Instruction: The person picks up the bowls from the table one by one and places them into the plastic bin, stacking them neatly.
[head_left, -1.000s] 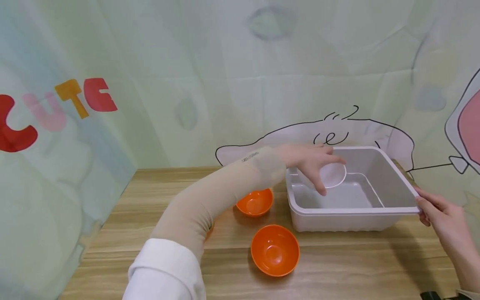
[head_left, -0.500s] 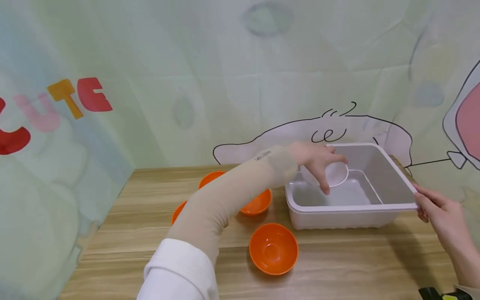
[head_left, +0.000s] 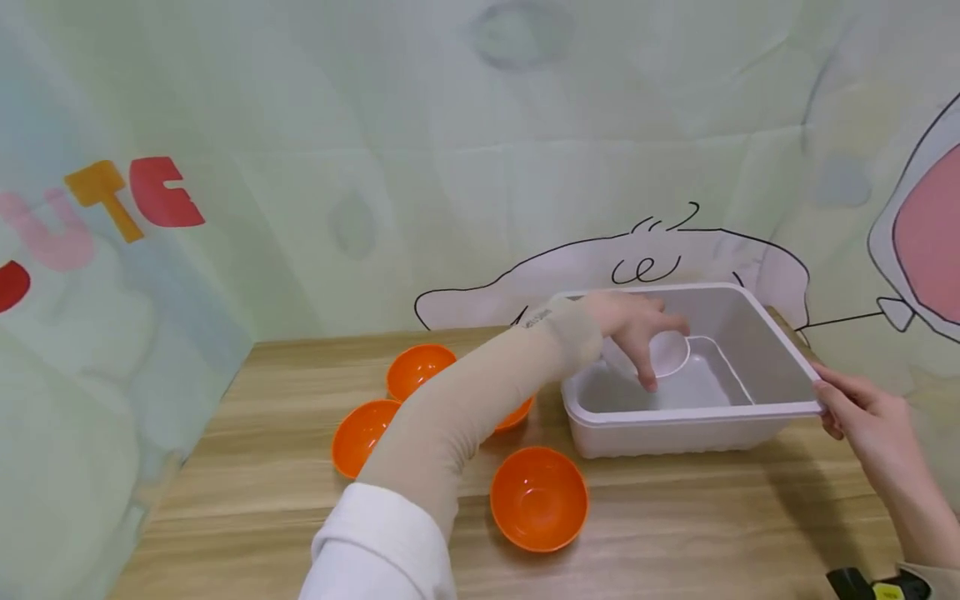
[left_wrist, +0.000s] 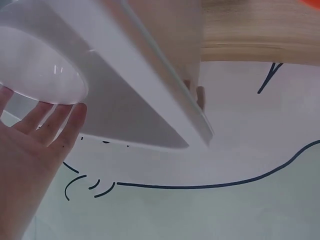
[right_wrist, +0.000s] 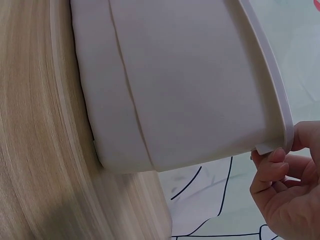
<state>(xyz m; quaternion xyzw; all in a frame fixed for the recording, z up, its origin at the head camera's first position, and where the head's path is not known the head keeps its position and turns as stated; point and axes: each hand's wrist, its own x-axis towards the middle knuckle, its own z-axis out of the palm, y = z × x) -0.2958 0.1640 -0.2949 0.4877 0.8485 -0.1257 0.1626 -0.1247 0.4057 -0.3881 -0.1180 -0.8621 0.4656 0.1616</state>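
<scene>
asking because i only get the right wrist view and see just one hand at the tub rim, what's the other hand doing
Observer: In the head view, the left hand holds a white bowl at the left end of the tub.
Operator: ok and what's on the table left of the tub, my view cuts that off
Observer: Four orange bowls stand on the table there, two or three partly covered by the left sleeve.
Operator: anything in the nearest one
Observer: No, the nearest orange bowl is empty.
</scene>
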